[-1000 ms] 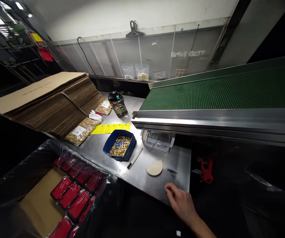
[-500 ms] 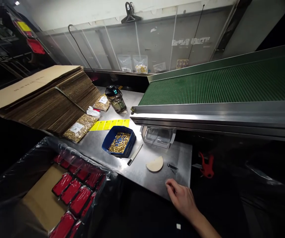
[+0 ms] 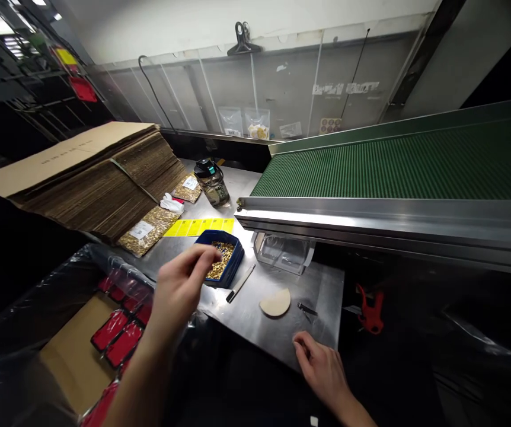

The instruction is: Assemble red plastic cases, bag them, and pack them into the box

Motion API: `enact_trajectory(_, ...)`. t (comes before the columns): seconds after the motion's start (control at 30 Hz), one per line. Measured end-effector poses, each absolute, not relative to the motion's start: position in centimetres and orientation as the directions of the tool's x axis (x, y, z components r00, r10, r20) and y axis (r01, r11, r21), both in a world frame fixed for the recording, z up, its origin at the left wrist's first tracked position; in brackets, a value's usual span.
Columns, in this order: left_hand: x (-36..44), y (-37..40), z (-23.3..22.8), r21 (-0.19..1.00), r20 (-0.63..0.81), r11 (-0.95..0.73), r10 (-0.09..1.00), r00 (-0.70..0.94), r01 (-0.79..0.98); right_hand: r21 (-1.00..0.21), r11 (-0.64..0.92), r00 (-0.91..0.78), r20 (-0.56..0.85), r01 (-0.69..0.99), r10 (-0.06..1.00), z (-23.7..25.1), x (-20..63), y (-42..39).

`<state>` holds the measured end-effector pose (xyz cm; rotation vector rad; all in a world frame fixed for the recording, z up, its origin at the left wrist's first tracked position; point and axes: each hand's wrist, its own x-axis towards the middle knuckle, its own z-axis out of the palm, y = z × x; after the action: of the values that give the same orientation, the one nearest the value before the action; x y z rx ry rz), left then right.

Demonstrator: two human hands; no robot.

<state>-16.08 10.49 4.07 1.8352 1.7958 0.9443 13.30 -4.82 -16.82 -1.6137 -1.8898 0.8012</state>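
Head view is showing the left hand (image 3: 179, 287) hovering with fingers pinched together over the blue tray (image 3: 234, 265), while the right hand (image 3: 322, 370) is resting, fingers curled and holding nothing, at the counter's (image 3: 322, 284) front edge.

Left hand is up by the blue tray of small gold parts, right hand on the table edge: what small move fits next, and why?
Probably lower the left hand a little so its pinched fingertips dip into the blue tray. They hover at the tray's near rim, over the gold parts, seemingly holding nothing, while the right hand rests on the steel table.
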Motion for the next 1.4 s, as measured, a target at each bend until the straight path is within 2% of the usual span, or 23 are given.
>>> enact_trajectory(0.03,-16.5,12.3,3.2,0.526,-0.014,-0.044,0.998,0.061,0.849,-0.725,0.123,-0.154,0.023,0.677,0.988,-16.9,13.3,-4.9)
enact_trajectory(0.07,-17.0,14.2,2.1,0.450,-0.102,-0.020,0.992,0.074,0.893,-0.724,0.132,-0.156,0.034,0.677,0.987,-17.0,13.2,-4.9)
enact_trajectory(0.23,-18.8,20.8,-4.0,0.237,-0.371,-0.007,0.923,0.098,0.971,-0.721,0.178,-0.159,0.094,0.670,0.983,-17.3,13.0,-4.9)
enact_trajectory(0.4,-19.7,21.9,-6.7,0.130,-0.487,-0.040,0.868,0.099,0.991,-0.722,0.206,-0.154,0.138,0.661,0.978,-17.5,12.9,-4.8)
enact_trajectory(0.57,-21.1,22.5,-6.9,0.117,-0.495,-0.035,0.864,0.089,0.992,-0.728,0.209,-0.143,0.152,0.653,0.978,-17.7,12.8,-4.8)
enact_trajectory(0.8,-21.8,21.9,-6.9,0.232,-0.398,0.067,0.917,0.032,0.970,-0.736,0.227,-0.158,0.162,0.638,0.974,-17.5,12.8,-4.7)
enact_trajectory(0.93,-21.8,21.5,-5.0,0.397,-0.275,0.144,0.961,-0.032,0.907,-0.745,0.201,-0.117,0.164,0.636,0.979,-17.7,12.6,-4.8)
enact_trajectory(1.03,-20.9,19.8,-2.9,0.577,-0.169,0.143,0.984,-0.054,0.804,-0.766,0.178,-0.086,0.159,0.617,0.983,-17.8,12.4,-4.7)
enact_trajectory(1.13,-18.4,15.2,-1.3,0.766,-0.106,0.089,0.994,-0.011,0.637,-0.814,0.127,-0.048,0.121,0.567,0.991,-16.3,11.9,-4.4)
enact_trajectory(1.27,-12.4,6.2,-0.3,0.920,-0.127,0.083,0.988,0.090,0.383,-0.962,0.029,-0.003,0.029,0.272,1.000,-9.4,11.7,-3.8)
enact_trajectory(1.33,-9.3,2.5,0.2,0.979,-0.201,0.203,0.964,0.173,0.004,-0.980,0.089,-0.053,0.081,0.175,0.995,-5.0,12.0,-3.3)
enact_trajectory(1.4,-6.8,0.0,0.7,0.933,-0.246,0.296,0.940,0.235,-0.206,-0.972,0.202,-0.162,0.181,0.118,0.970,-1.6,12.6,-2.8)
